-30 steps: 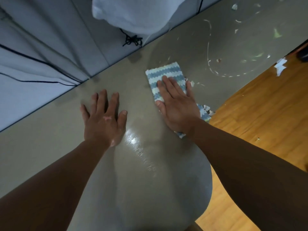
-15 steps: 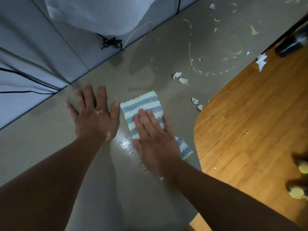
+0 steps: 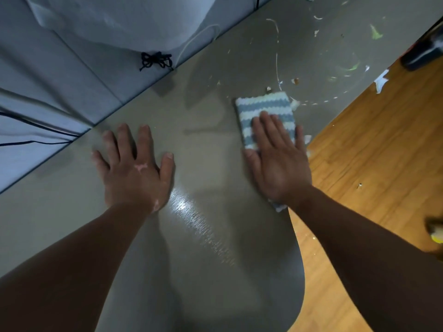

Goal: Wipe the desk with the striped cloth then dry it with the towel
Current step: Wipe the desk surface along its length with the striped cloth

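The right hand [image 3: 279,161] is covering the near half of the striped cloth [image 3: 263,109], so only the far end and a little corner by the wrist are showing. Way beyond the left hand [image 3: 134,173], a white fabric bundle [image 3: 115,17] is getting chopped by the top edge. Off to the right of the right hand, a dark blurry thing [image 3: 424,53] and a yellowish smear [image 3: 435,232] are running out of frame, and I can't tell what either is. The scraps [image 3: 296,80] just past the cloth are looking too tiny to identify.
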The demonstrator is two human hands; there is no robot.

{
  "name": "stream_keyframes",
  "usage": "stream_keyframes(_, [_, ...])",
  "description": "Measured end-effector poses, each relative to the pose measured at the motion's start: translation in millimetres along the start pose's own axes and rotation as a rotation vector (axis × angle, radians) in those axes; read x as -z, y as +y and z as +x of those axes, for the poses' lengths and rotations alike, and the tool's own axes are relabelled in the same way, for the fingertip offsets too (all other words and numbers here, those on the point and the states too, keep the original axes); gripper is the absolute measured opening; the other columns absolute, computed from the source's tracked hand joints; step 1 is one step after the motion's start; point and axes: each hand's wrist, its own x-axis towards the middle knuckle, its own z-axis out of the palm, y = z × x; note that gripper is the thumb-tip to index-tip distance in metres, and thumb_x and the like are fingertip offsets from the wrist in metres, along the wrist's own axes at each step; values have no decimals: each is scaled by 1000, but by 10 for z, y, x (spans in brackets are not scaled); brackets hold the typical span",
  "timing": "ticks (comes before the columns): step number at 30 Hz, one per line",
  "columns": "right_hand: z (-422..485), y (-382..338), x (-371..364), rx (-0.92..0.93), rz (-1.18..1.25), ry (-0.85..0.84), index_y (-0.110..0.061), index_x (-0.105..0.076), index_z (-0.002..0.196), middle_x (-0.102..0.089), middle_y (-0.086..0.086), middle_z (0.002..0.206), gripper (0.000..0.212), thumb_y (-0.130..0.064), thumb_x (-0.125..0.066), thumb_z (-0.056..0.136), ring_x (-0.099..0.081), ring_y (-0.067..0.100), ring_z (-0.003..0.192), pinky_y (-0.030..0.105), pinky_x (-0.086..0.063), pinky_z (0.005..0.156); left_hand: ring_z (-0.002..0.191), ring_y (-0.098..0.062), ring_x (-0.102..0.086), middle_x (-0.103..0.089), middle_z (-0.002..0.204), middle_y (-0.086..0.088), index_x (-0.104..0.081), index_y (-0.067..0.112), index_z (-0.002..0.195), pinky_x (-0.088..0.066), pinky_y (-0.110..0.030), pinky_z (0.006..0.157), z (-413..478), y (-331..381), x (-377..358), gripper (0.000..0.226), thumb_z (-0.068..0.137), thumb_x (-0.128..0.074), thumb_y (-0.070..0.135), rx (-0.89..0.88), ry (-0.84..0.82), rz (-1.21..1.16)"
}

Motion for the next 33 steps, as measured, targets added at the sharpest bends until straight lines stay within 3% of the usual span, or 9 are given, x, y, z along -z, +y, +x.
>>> stream_keyframes(5, [284, 393, 39, -139, 1, 21, -15, -18, 165, -17, 8, 173, 68, -51, -20, 109, -11, 25, 161, 62, -7, 126, 155, -44, -9, -16, 166, -19, -19, 22, 158, -10, -69, 120, 38, -4, -8, 73, 96, -27, 59, -12, 1, -4])
stream_keyframes(10, [391, 335, 120, -205, -137, -70, -8, -12, 165, -13, 13, 173, 78, -58, -7, 105, -7, 28, 161, 62, 0, 127, 154, -45, -11, -17, 165, -20, -20, 22, 158, -11, -70, 120, 71, 4, 2, 74, 95, -27, 60, -28, -1, -4])
stream_keyframes(18, [-356, -791, -54, 192, -29, -34, 8, -33, 156, -27, 28, 165, 89, -62, -33, 100, -24, 41, 156, 56, -18, 127, 155, -44, -10, -17, 167, -17, -21, 22, 159, -9, -68, 121, 100, -10, -3, 75, 95, -27, 61, -39, -6, -19])
stream_keyframes(22, [-484, -1031, -128, 409, 21, -15, 8, -44, 151, -39, 26, 160, 71, -45, -40, 103, -34, 40, 152, 51, -25, 125, 153, -44, -17, -25, 164, -17, -28, 22, 157, -14, -68, 120, 92, -34, 2, 66, 98, -29, 52, -48, 51, -26])
stream_keyframes(25, [-243, -941, -152, 546, 70, -22, 6, -46, 150, -41, 24, 160, 55, -28, -27, 112, -32, 37, 154, 52, -27, 126, 151, -43, -22, -28, 163, -16, -31, 24, 156, -16, -66, 120, 105, -47, 0, 61, 99, -31, 46, -47, 86, -33])
stream_keyframes(33, [747, -981, -54, 430, 42, -77, -6, -27, 162, -24, 15, 170, 65, -39, -22, 106, -17, 28, 159, 47, -11, 130, 151, -40, -23, -28, 165, -12, -31, 27, 157, -15, -65, 120, 207, -36, 1, 60, 100, -30, 47, -38, 87, -21])
